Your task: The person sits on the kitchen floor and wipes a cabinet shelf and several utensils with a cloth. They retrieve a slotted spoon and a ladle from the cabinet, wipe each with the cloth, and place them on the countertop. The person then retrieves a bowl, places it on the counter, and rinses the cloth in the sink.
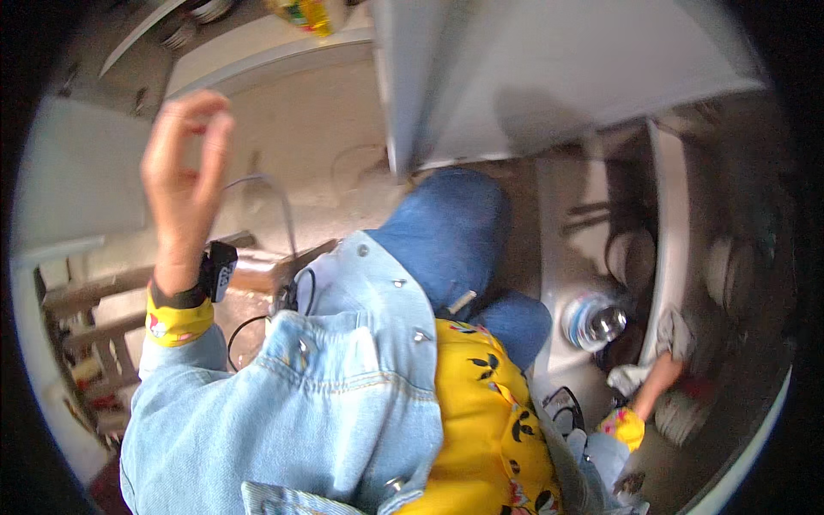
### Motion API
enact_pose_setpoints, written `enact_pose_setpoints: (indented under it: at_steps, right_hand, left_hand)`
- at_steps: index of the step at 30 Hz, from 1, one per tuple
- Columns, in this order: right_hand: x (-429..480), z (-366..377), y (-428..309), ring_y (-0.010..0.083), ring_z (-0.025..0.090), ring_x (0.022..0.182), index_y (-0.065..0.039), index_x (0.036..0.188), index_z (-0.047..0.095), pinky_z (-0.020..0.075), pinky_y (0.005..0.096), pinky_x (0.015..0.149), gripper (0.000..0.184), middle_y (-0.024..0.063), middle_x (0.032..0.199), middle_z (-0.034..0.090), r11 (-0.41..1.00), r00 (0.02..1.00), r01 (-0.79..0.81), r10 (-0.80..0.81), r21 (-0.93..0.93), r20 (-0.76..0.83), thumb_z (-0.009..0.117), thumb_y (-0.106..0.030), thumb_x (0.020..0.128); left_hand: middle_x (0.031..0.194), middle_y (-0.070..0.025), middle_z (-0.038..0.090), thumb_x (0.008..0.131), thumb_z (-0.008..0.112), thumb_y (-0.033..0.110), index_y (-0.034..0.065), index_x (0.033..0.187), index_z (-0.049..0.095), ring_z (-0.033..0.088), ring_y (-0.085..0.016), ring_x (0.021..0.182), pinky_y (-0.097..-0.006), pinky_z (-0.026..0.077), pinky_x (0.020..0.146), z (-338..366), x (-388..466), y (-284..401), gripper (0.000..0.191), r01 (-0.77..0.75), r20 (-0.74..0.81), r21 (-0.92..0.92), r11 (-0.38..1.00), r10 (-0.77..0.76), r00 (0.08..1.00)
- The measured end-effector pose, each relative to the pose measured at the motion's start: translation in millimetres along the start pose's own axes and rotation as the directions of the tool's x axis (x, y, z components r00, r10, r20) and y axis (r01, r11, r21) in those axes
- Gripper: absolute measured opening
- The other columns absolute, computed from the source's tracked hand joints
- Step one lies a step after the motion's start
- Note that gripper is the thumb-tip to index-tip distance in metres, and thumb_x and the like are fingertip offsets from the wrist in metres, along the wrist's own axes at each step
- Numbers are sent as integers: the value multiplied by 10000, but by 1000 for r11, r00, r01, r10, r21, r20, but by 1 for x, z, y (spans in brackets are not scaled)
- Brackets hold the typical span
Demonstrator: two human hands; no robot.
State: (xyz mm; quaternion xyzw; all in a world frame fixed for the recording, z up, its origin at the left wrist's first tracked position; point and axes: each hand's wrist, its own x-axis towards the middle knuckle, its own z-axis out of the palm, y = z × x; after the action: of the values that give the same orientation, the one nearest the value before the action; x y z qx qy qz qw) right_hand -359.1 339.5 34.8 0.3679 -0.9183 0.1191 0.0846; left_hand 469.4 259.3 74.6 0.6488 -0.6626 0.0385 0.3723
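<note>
My right hand point(664, 372), at the lower right, grips a greyish-white cloth point(676, 331) against the pale edge of a shelf point(669, 193). Part of the cloth hangs out on the near side of the hand. Close by, a clear plastic bottle point(592, 320) with a blue and white label stands on a light ledge. Raised at the upper left is my left hand point(187, 151), blurred, holding nothing, its fingers bent and the thumb apart from them. A black device point(222, 271) is strapped to that wrist.
A large white panel point(579, 71) juts in from the top. Bowls or plates, blurred, sit on the dark shelves point(724, 273) at right. Left of me is a slatted wooden rack point(96, 290). A thin cable point(283, 199) loops near my left arm. A yellow packet point(312, 16) lies at the top.
</note>
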Motion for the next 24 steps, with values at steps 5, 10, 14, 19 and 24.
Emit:
enact_pose_setpoints:
  at_steps: [5,10,14,19,24]
  right_hand:
    - [-6,-3,-2,454,555,1118,135,1170,570,417,453,962,486,328,1206,579,990,982,135,-129,31,-139,553,-195,814]
    - [-19,-4,-17,459,558,1094,122,1164,579,422,453,943,462,331,1193,585,972,969,195,-170,134,-178,538,-162,801]
    - [-36,-11,-38,475,556,1071,94,1139,602,431,474,920,434,334,1168,591,989,987,107,-92,102,-134,549,-185,811]
    - [-47,-15,-52,486,576,1016,93,1074,618,450,503,867,402,334,1091,615,997,995,-73,74,25,-69,563,-202,806]
    - [-42,1,-41,502,591,982,98,1031,638,461,514,873,390,351,1016,624,997,990,-63,68,39,-120,576,-130,721]
  left_hand:
    - [1149,-187,612,776,752,252,27,1143,615,591,-349,1071,-431,475,908,18,-122,-58,452,137,742,327,935,-344,575]
    - [1017,-129,671,872,696,262,16,1144,605,630,-214,985,-347,504,844,17,-157,-107,377,751,622,60,658,-613,487]
    - [1078,-131,668,827,749,318,39,1187,591,624,-262,1026,-370,488,913,0,-125,-111,483,401,792,95,911,-313,524]
    - [1079,-151,686,742,744,379,67,1252,590,642,-307,1036,-431,505,893,38,-111,-85,617,-67,903,209,976,-218,-369]
    - [1075,-145,686,760,728,356,63,1240,596,643,-297,1027,-425,507,890,85,-112,-78,578,-113,872,212,971,-240,-427]
